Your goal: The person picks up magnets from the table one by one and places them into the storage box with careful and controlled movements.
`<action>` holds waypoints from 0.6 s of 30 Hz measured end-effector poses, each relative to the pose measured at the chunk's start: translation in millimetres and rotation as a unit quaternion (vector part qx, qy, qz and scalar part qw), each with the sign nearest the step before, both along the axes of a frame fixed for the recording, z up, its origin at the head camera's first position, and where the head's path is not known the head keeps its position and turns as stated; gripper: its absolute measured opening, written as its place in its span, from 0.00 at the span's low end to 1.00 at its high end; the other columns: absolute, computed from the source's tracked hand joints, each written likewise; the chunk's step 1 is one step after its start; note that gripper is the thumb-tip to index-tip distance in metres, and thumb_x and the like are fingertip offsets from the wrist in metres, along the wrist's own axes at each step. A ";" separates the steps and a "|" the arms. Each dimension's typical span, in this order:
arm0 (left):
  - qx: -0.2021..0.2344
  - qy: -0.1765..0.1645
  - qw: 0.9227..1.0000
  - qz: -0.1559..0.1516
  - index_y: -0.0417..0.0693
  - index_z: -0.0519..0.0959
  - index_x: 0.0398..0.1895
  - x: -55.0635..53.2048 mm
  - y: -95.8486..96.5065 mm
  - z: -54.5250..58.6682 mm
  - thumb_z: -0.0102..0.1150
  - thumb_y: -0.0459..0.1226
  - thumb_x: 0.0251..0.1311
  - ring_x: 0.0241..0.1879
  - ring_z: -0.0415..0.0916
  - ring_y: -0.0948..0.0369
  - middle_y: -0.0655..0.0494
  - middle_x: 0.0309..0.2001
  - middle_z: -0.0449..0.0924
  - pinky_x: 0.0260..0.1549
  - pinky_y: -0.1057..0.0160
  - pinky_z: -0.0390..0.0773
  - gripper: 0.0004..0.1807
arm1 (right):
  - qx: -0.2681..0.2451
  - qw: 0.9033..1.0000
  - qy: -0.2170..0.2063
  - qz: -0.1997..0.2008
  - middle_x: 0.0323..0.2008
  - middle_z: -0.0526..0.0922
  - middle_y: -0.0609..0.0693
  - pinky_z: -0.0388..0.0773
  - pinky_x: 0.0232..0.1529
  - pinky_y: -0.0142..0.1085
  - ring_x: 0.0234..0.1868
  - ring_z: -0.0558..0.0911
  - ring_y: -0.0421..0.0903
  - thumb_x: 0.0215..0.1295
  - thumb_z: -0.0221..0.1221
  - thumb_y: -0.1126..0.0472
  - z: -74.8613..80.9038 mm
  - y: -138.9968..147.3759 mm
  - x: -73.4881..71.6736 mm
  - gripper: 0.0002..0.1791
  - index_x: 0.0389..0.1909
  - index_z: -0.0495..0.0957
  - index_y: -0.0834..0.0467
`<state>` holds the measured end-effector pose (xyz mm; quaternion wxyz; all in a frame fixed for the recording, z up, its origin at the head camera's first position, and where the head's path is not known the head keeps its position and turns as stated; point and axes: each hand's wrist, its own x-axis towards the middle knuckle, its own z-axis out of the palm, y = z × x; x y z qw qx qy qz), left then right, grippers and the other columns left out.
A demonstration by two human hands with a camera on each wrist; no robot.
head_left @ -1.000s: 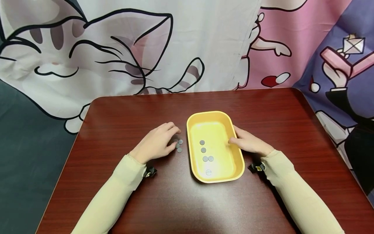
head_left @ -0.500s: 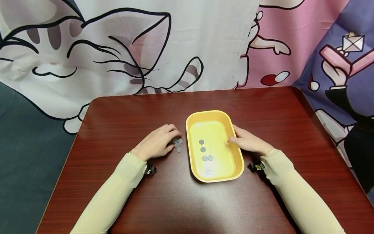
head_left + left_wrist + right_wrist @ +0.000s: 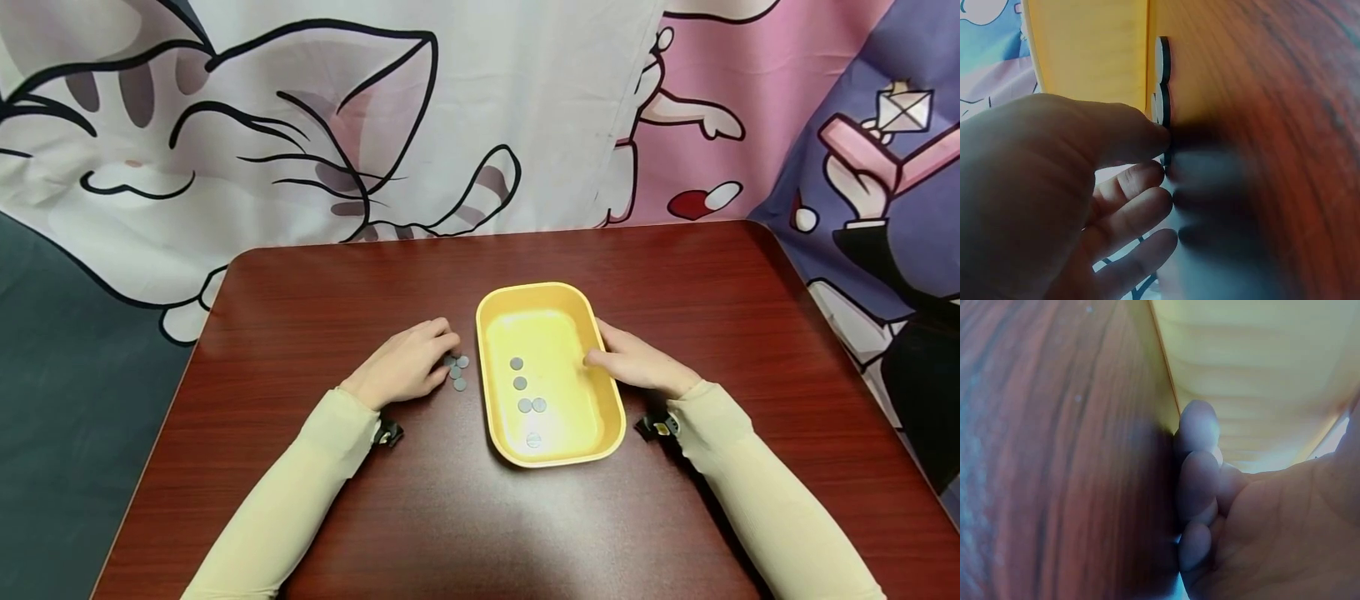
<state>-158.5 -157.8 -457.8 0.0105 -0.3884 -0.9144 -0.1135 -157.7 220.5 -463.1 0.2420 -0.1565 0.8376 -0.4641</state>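
Observation:
In the head view, several small grey coins (image 3: pixel 461 384) lie close together on the table, left of a yellow tray (image 3: pixel 483 367). My left hand (image 3: pixel 405 362) bends over them, its thumb and index finger at a coin (image 3: pixel 450 361) that they partly cover. The left wrist view shows the thumb (image 3: pixel 1135 134) on a coin's edge, the index tip just beside it and the other fingertips down by the table. My right hand (image 3: pixel 645 362) grips the tray's right rim, thumb inside and fingers outside against the wall. Several more coins (image 3: pixel 525 406) lie flat inside the tray.
The dark red wooden table (image 3: pixel 360 283) has a far edge close to a printed cartoon curtain (image 3: pixel 480 100). A black wrist camera (image 3: pixel 387 433) sits under the left wrist and another (image 3: pixel 656 427) by the right, both close to the tabletop.
The left fingers have shifted slightly over the coins and drawn closer around one. The right hand still holds the tray rim, and the coins in the tray lie as before.

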 end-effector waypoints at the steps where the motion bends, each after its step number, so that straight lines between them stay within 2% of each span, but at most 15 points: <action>1: -0.002 0.002 1.000 0.001 0.50 0.78 0.37 0.1 0.2 -0.2 0.64 0.32 0.58 0.34 0.68 0.58 0.56 0.36 0.68 0.37 0.62 0.74 0.07 | 0.000 1.000 0.000 0.000 0.56 0.81 0.67 0.87 0.43 0.41 0.42 0.89 0.49 0.68 0.55 0.65 -0.2 -0.1 0.0 0.39 0.78 0.54 0.63; 7: -0.003 -0.002 1.000 0.011 0.50 0.77 0.35 0.9 1.0 1.3 0.63 0.31 0.56 0.27 0.66 0.60 0.57 0.33 0.67 0.31 0.64 0.72 0.07 | 0.004 1.000 -0.001 -0.004 0.57 0.81 0.66 0.87 0.43 0.40 0.42 0.89 0.48 0.67 0.55 0.65 -1.7 -0.3 -0.8 0.40 0.79 0.53 0.61; 14: -0.023 -0.025 0.997 0.064 0.48 0.76 0.36 0.7 -0.8 5.0 0.62 0.31 0.55 0.24 0.70 0.58 0.54 0.32 0.71 0.28 0.59 0.75 0.07 | 0.004 1.000 -0.001 0.000 0.56 0.81 0.67 0.87 0.43 0.41 0.42 0.89 0.49 0.67 0.55 0.66 -0.6 0.3 -1.0 0.40 0.79 0.53 0.62; 18: -0.033 -0.020 0.997 0.073 0.47 0.74 0.37 1.5 -2.5 6.0 0.61 0.31 0.57 0.24 0.72 0.55 0.52 0.31 0.71 0.30 0.56 0.77 0.07 | 0.005 1.000 -0.003 -0.001 0.56 0.81 0.67 0.88 0.43 0.42 0.41 0.89 0.50 0.67 0.55 0.66 0.2 -0.1 -0.6 0.40 0.79 0.53 0.62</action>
